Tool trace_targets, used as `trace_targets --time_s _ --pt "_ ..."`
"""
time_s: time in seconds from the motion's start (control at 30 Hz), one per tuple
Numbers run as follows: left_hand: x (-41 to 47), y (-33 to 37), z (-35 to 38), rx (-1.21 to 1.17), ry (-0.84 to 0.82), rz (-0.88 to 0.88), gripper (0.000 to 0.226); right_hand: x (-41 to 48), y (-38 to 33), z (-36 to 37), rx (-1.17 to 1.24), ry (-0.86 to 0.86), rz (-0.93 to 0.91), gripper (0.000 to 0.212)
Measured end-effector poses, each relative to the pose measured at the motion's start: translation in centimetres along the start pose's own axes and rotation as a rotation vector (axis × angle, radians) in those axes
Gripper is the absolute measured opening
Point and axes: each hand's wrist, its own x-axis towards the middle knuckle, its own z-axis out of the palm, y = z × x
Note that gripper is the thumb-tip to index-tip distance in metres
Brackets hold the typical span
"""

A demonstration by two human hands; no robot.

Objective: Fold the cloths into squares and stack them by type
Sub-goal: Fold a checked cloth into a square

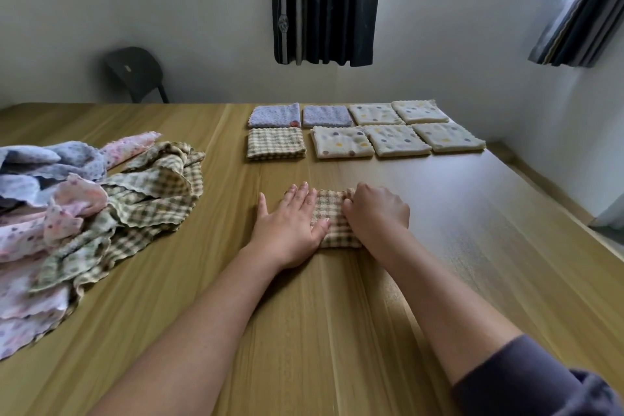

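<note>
Our left hand (287,224) lies flat with straight fingers and presses the left side of the checked cloth (332,221), which sits folded small on the table (472,230) just in front of us, and our right hand (376,213) has its fingers curled over the cloth's right edge, holding it. We think this cloth is soft, light and floppy, so it can pop open if we let go, and it is best to pinch it at the folded edges. It most likely goes on the folded checked square (276,143) at the far side, well apart from the messy pile (84,213) on our left.
</note>
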Motion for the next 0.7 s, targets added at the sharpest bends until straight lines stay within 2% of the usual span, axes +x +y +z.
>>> trace_targets --time_s 0.1,0.17,0.2,0.23,0.3,0.33,0.4,0.57,0.7 --pt "-0.1 0.1 -0.1 -0.010 0.000 -0.001 0.067 -0.4 1.1 0.1 0.021 0.145 -0.056 0.024" --pt "-0.2 0.1 -0.1 -0.005 -0.002 -0.004 0.067 -0.8 1.8 0.5 0.168 0.344 -0.213 0.018" --pt "-0.2 0.0 -0.1 -0.006 0.003 -0.001 0.066 -1.0 2.0 0.8 0.256 0.387 -0.329 0.017" --pt "-0.2 0.0 -0.1 -0.012 0.009 0.003 0.066 -1.0 2.3 1.3 0.319 0.351 -0.441 0.021" --pt "-0.3 -0.1 -0.2 -0.038 0.010 0.013 0.065 -1.1 2.8 2.2 0.351 0.129 -0.591 0.031" --pt "-0.4 -0.2 -0.2 -0.052 0.005 0.019 0.065 -1.1 3.2 2.5 0.332 0.030 -0.620 0.034" --pt "-0.6 -0.8 -0.3 -0.057 -0.015 0.036 0.068 -0.9 4.0 2.7 0.297 -0.058 -0.622 0.039" --pt "-0.7 -2.0 -0.3 -0.061 -0.012 0.002 0.078 -1.2 4.5 2.3 0.215 -0.087 -0.608 0.044" --pt "-1.1 -2.6 -0.3 -0.113 0.080 -0.069 0.067 -2.0 4.3 1.5 0.129 -0.031 -0.517 0.043"
